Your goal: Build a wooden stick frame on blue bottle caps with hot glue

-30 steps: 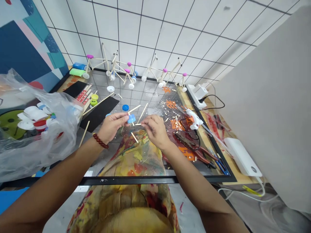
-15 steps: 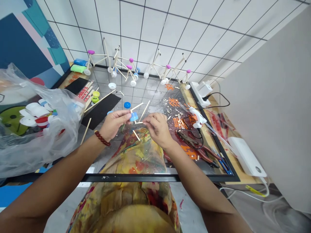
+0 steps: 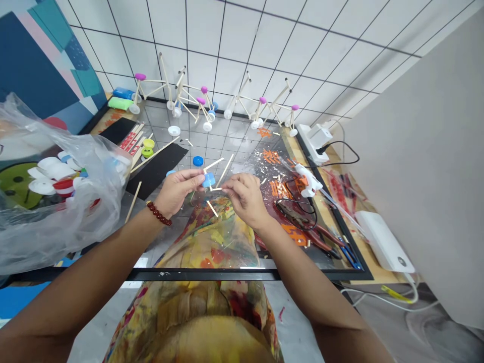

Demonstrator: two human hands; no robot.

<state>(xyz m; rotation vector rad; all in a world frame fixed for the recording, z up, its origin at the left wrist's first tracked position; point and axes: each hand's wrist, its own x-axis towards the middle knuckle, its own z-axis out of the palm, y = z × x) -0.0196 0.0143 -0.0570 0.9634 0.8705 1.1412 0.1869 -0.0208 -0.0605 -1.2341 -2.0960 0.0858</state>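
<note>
Light-blue cap [image 3: 208, 179]: held just above the tabletop [image 3: 215, 143], in front of the person; it could be tipped or dropped if pinched unevenly.
Left hand [image 3: 181, 189]: closed on the cap, which is gripped between thumb and fingers; the joint there could be strained by too hard a squeeze.
Right hand [image 3: 244, 196]: closed at the fingertips on one end of a short stick [image 3: 217, 189]; a crooked angle could be caused by a slight twist.
Short stick: its other end is met at the cap's near side; whether it is fixed there cannot be told, so a slip is possible.
Far stick [image 3: 214, 164]: angled out beyond the cap, seemingly joined to it; it could be knocked loose if the cap were turned.
Glue gun [image 3: 310, 181]: laid to the right; burns could be caused by brushing its tip, if hot.
Black cord [image 3: 315, 212]: looped by the pliers [image 3: 321, 234]; it could be snagged by the right forearm.
</note>
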